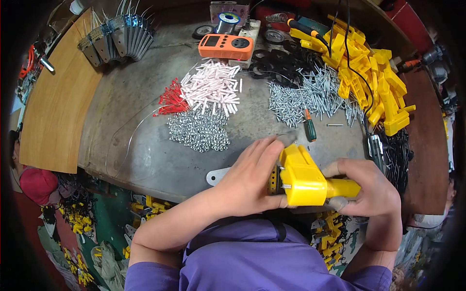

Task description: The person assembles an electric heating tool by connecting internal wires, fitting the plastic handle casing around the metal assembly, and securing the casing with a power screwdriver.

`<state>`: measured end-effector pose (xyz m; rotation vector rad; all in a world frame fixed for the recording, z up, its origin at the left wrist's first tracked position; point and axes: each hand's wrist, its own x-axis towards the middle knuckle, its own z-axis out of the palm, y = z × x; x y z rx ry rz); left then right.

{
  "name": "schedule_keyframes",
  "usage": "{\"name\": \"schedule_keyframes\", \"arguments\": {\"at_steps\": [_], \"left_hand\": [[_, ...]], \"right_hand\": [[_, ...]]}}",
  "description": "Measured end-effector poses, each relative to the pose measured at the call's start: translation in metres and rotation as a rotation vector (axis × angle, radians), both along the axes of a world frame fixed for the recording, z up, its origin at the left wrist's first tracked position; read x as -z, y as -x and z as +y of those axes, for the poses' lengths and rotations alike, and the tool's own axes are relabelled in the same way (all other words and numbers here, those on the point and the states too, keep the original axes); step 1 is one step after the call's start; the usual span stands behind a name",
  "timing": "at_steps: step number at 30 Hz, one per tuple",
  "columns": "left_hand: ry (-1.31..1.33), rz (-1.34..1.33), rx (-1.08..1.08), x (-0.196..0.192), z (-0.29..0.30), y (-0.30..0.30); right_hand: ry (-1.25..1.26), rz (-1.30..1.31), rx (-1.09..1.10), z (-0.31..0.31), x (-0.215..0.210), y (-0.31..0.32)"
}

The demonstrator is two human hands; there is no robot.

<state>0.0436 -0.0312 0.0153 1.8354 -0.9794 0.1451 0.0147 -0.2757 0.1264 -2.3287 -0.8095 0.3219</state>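
In front of my body, near the table's front edge, both hands are closed around a yellow plastic housing (305, 182) with a round handle. My left hand (247, 177) grips the left side, where a perforated metal plate (273, 182) shows between fingers and housing. A grey flat metal end with a hole (213, 177) sticks out left of that hand; whether it belongs to the same piece is hidden. My right hand (373, 186) wraps the yellow handle. Just beyond lies a green-and-orange screwdriver (309, 127).
Beyond my hands lie piles of nuts (199, 130), screws (310, 94), white sleeves (211, 85) and red-tipped pieces (172, 99). Yellow housings (383, 87) heap at the right. An orange multimeter (225, 47), solder spool (228, 23) and metal plates (116, 41) stand farther back.
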Motion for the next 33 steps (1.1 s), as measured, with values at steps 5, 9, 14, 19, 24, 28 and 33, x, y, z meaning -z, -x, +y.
{"name": "schedule_keyframes", "arguments": {"at_steps": [5, 9, 14, 19, 24, 28, 33], "left_hand": [[-0.267, -0.043, 0.013, 0.006, 0.005, 0.003], [-0.321, 0.075, 0.039, 0.005, 0.006, 0.004], [-0.315, 0.105, 0.059, 0.007, 0.008, 0.002], [-0.288, 0.066, 0.069, 0.008, 0.007, 0.002], [-0.286, 0.029, 0.089, 0.004, -0.002, 0.001], [-0.358, -0.039, 0.047, 0.006, 0.001, 0.005], [-0.352, 0.029, 0.015, 0.001, 0.006, 0.023]], "right_hand": [[0.267, -0.164, 0.01, -0.014, 0.021, 0.015], [0.352, -0.216, 0.051, -0.01, 0.033, 0.017], [0.31, -0.241, 0.006, -0.008, 0.041, 0.01], [0.236, -0.262, 0.031, -0.005, 0.058, 0.007], [0.104, -0.16, 0.166, -0.014, 0.076, 0.012], [0.109, -0.175, 0.275, -0.007, 0.062, 0.012], [0.693, -0.448, 1.014, -0.12, 0.072, 0.048]]}}
